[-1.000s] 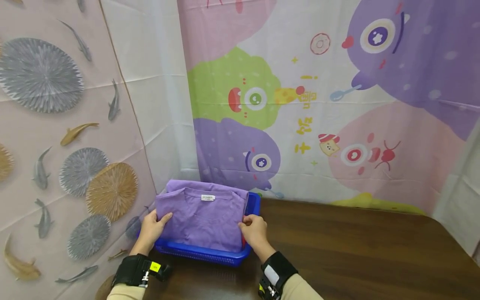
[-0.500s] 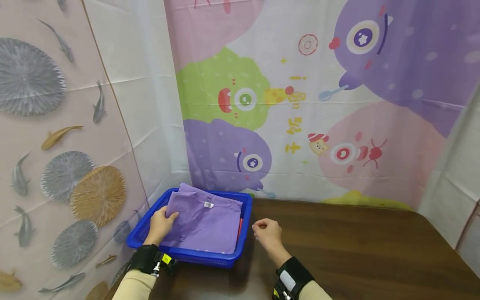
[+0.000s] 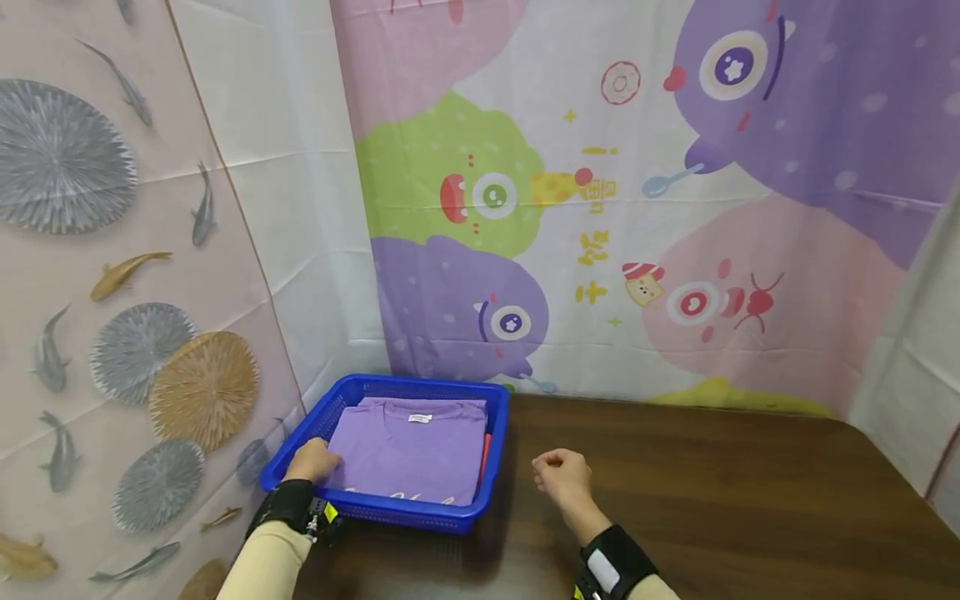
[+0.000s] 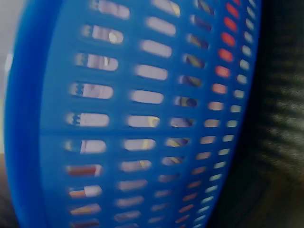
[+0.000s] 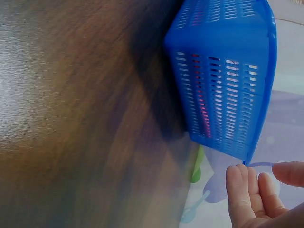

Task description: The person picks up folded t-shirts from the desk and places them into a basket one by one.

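A folded purple T-shirt with a white neck label lies in a blue plastic basket. Inside the basket's left side, my left hand holds the shirt's left edge, its fingertips largely hidden. In the left wrist view the perforated basket wall fills most of the picture, with light cloth showing through its slots. My right hand hovers over the table to the right of the basket, fingers loosely curled and holding nothing. The right wrist view shows those fingers apart from one another and the thumb.
Something red shows between the shirt and the basket's right wall. The basket stands on a dark wooden table, near the left. Cartoon-printed cloth hangs behind the table, and a fish-patterned sheet borders the left side.
The purple T-shirt has gone down from a raised, tilted position to lying flat in the basket. My right hand has let go of it and moved right; my left hand has lowered with the shirt.
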Tool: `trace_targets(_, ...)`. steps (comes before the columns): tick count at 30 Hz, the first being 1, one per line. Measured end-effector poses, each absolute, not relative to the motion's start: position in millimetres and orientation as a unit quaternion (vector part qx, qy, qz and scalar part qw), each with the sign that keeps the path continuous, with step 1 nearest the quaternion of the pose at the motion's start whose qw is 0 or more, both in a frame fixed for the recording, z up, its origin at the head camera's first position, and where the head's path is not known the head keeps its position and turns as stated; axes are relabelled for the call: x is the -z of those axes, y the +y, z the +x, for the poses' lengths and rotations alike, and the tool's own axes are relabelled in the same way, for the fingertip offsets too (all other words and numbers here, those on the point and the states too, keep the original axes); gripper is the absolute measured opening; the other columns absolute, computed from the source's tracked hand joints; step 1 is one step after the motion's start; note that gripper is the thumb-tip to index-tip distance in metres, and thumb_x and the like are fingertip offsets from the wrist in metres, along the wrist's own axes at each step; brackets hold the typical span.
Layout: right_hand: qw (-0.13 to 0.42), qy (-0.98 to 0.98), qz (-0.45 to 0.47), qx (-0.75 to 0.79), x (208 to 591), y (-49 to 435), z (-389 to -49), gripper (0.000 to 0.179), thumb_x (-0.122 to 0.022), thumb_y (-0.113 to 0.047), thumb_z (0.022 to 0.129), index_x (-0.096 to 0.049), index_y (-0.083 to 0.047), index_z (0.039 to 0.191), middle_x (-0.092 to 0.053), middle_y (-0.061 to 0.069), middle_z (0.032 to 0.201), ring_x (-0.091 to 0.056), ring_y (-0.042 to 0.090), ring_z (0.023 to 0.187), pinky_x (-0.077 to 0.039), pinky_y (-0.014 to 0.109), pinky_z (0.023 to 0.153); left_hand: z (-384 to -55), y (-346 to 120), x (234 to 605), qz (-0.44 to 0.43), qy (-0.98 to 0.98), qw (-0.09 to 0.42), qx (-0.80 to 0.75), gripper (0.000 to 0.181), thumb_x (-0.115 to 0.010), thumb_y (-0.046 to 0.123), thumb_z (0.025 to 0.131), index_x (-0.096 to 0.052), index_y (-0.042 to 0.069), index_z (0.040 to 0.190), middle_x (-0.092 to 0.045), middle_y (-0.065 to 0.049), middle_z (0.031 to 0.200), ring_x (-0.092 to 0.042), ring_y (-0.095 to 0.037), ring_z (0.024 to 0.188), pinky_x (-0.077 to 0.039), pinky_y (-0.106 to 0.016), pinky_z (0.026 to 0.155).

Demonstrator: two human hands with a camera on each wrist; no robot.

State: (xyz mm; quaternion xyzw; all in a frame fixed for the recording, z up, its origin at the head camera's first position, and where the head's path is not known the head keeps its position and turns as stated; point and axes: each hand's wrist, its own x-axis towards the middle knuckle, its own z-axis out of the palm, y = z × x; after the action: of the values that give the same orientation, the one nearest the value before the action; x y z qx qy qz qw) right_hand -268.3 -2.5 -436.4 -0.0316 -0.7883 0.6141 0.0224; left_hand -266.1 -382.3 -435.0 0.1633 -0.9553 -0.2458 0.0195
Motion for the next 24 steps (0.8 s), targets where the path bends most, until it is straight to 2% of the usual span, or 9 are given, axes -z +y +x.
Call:
trace_targets(3, 0.02, -0.785, -0.034, -0.618, 439, 3, -267, 0.014, -0.064, -0.002, 0.082, -0.066, 0.011, 0.086, -0.067, 0.013, 0.068, -0.06, 0.007, 0.053, -0.058, 0.03, 0.059, -292, -404, 461, 0.177, -0.959, -0.043, 0.216, 0.025, -0.06, 0.013, 0.078, -0.062, -0.009, 0.088, -0.06, -0.021, 0.086, -0.054, -0.032, 0.079, -0.046, -0.039, 0.07)
trace_targets(7, 0.016, -0.782, -0.038, -0.622, 442, 12, -267, 0.014, -0.063, -0.001, 0.083, -0.065, 0.012, 0.086, -0.068, 0.016, 0.07, -0.061, 0.008, 0.055, -0.058, 0.029, 0.059, -319, -437, 499, 0.145, -0.97, -0.076, 0.183, 0.02, -0.062, 0.02, 0.072, -0.065, 0.001, 0.075, -0.06, -0.014, 0.078, -0.052, -0.028, 0.073, -0.046, -0.037, 0.065)
trace_targets(10, 0.015, -0.782, -0.047, -0.622, 444, 19, -267, 0.014, -0.063, -0.001, 0.084, -0.065, 0.012, 0.087, -0.069, 0.016, 0.071, -0.06, 0.008, 0.055, -0.058, 0.028, 0.058, -307, -425, 479, 0.138, -0.973, -0.101, 0.155, 0.02, -0.066, 0.021, 0.072, -0.067, 0.001, 0.076, -0.064, -0.015, 0.081, -0.054, -0.028, 0.076, -0.049, -0.039, 0.069)
trace_targets(12, 0.013, -0.781, -0.053, -0.622, 446, 22, -267, 0.014, -0.063, -0.001, 0.084, -0.065, 0.012, 0.087, -0.068, 0.014, 0.069, -0.06, 0.007, 0.054, -0.058, 0.028, 0.058, -292, -408, 452, 0.159, -0.97, -0.121, 0.141, 0.027, -0.071, 0.016, 0.073, -0.069, -0.005, 0.089, -0.067, -0.021, 0.093, -0.058, -0.033, 0.086, -0.052, -0.045, 0.081)
trace_targets(15, 0.007, -0.78, -0.052, -0.623, 447, 24, -267, 0.014, -0.063, -0.001, 0.085, -0.064, 0.013, 0.087, -0.069, 0.014, 0.069, -0.06, 0.007, 0.054, -0.058, 0.029, 0.058, -296, -416, 450, 0.164, -0.97, -0.123, 0.133, 0.029, -0.074, 0.013, 0.069, -0.068, -0.006, 0.09, -0.066, -0.022, 0.093, -0.058, -0.033, 0.085, -0.052, -0.045, 0.081)
trace_targets(19, 0.003, -0.779, -0.051, -0.625, 447, 24, -266, 0.015, -0.062, -0.001, 0.085, -0.064, 0.013, 0.088, -0.069, 0.015, 0.07, -0.061, 0.008, 0.055, -0.058, 0.029, 0.058, -356, -491, 530, 0.135, -0.979, -0.089, 0.125, 0.026, -0.077, 0.017, 0.062, -0.064, 0.001, 0.077, -0.061, -0.014, 0.078, -0.054, -0.027, 0.072, -0.049, -0.036, 0.065)
trace_targets(21, 0.003, -0.779, -0.05, -0.625, 447, 24, -265, 0.015, -0.062, -0.001, 0.085, -0.064, 0.013, 0.088, -0.069, 0.016, 0.072, -0.061, 0.008, 0.055, -0.058, 0.029, 0.058, -383, -525, 565, 0.124, -0.982, -0.085, 0.111, 0.03, -0.079, 0.022, 0.063, -0.062, 0.002, 0.078, -0.058, -0.012, 0.077, -0.052, -0.027, 0.071, -0.048, -0.036, 0.063)
trace_targets(23, 0.003, -0.779, -0.051, -0.625, 447, 24, -265, 0.015, -0.062, -0.001, 0.085, -0.064, 0.014, 0.088, -0.069, 0.017, 0.072, -0.06, 0.007, 0.055, -0.058, 0.028, 0.057, -387, -531, 565, 0.122, -0.984, -0.083, 0.105, 0.03, -0.079, 0.021, 0.065, -0.061, 0.001, 0.078, -0.056, -0.013, 0.076, -0.051, -0.028, 0.07, -0.048, -0.037, 0.063)
trace_targets(24, 0.004, -0.779, -0.051, -0.626, 447, 24, -265, 0.015, -0.062, -0.001, 0.085, -0.064, 0.014, 0.088, -0.069, 0.017, 0.072, -0.06, 0.008, 0.055, -0.058, 0.028, 0.057, -377, -522, 550, 0.125, -0.983, -0.085, 0.102, 0.032, -0.079, 0.022, 0.067, -0.061, -0.001, 0.081, -0.058, -0.015, 0.077, -0.053, -0.029, 0.072, -0.049, -0.039, 0.065)
